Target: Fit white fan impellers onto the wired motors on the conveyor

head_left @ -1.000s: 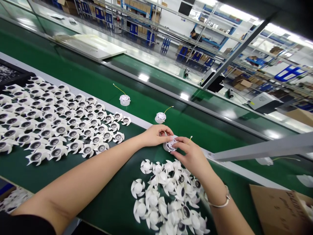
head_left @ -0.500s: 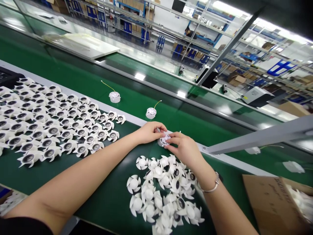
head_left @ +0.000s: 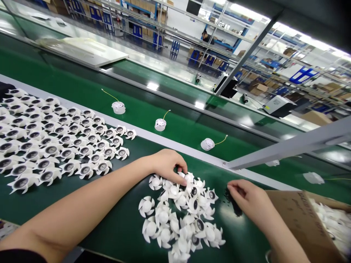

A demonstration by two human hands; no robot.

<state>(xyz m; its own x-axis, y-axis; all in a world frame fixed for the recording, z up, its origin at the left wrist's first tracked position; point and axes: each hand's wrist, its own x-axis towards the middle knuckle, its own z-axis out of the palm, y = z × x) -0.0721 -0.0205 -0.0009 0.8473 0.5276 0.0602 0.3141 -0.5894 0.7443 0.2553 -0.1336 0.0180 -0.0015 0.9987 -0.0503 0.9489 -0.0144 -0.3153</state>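
Left hand (head_left: 170, 164) is curled at a heap of white fans (head_left: 163, 216), right hand (head_left: 253, 201) pinched beside black specks (head_left: 237, 210); any grip cannot be told. Open bench (head_left: 144, 148) is bounded by fan rows (head_left: 52, 150), heap and rail (head_left: 153, 136). Beyond, five white housings (head_left: 160, 125) are spaced along the belt (head_left: 186, 128).

The white housing (head_left: 207, 144) has left the hands and now sits on the green belt (head_left: 186, 136); the left hand (head_left: 168, 165) has moved to the white fan blades (head_left: 181, 201), the right hand (head_left: 248, 195) to the black pieces (head_left: 234, 205).
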